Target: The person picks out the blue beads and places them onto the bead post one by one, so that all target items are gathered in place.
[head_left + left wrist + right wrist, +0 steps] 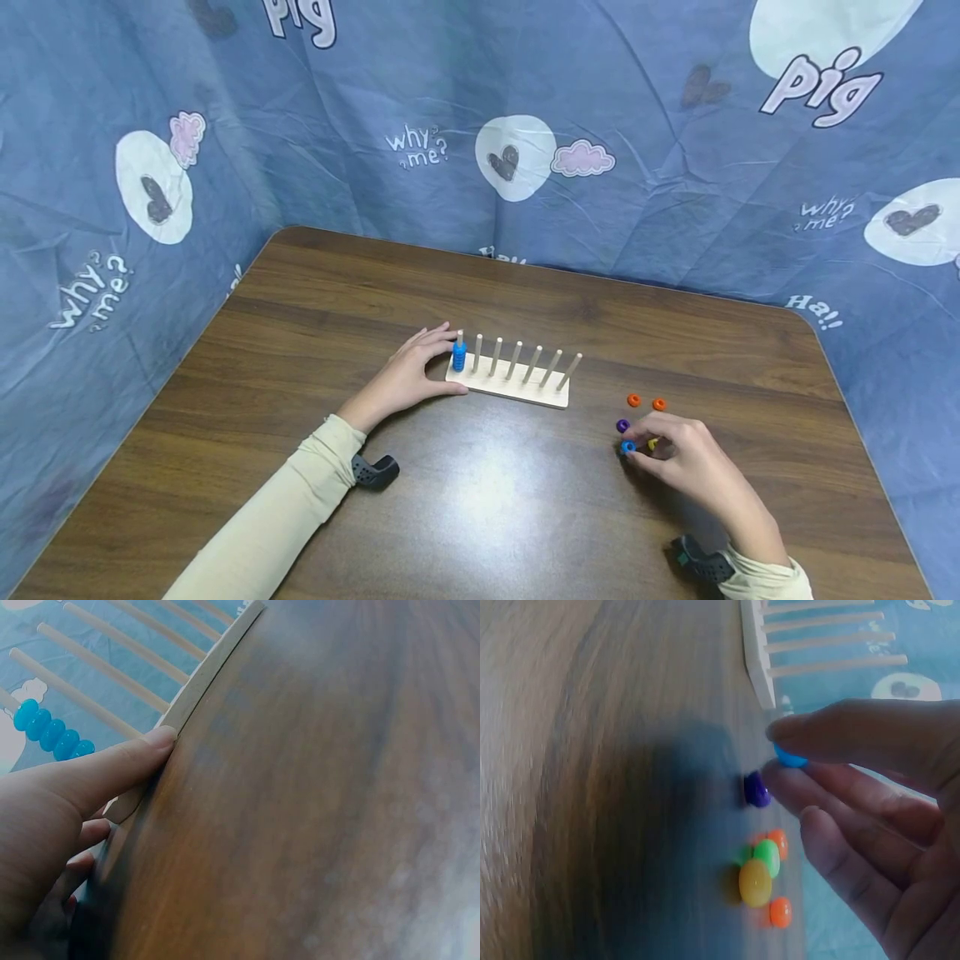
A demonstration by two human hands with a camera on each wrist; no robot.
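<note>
A pale wooden peg rack (508,385) stands on the table, with a row of upright pegs. Several blue beads (458,358) are stacked on its leftmost peg. My left hand (408,367) holds the rack's left end, the thumb (154,742) against the front edge of the base and the fingers round the far side. Off to the right, my right hand (686,454) pinches a blue bead (791,757) between thumb and forefinger. Close by those fingertips lies a purple bead (757,790). A yellow bead (755,883) and a green bead (766,858) are below the hand.
Two orange beads (647,402) lie just beyond the right hand. The brown wooden table (360,283) reaches back to a blue printed curtain (420,75). Each wrist wears a dark strap mount (375,472).
</note>
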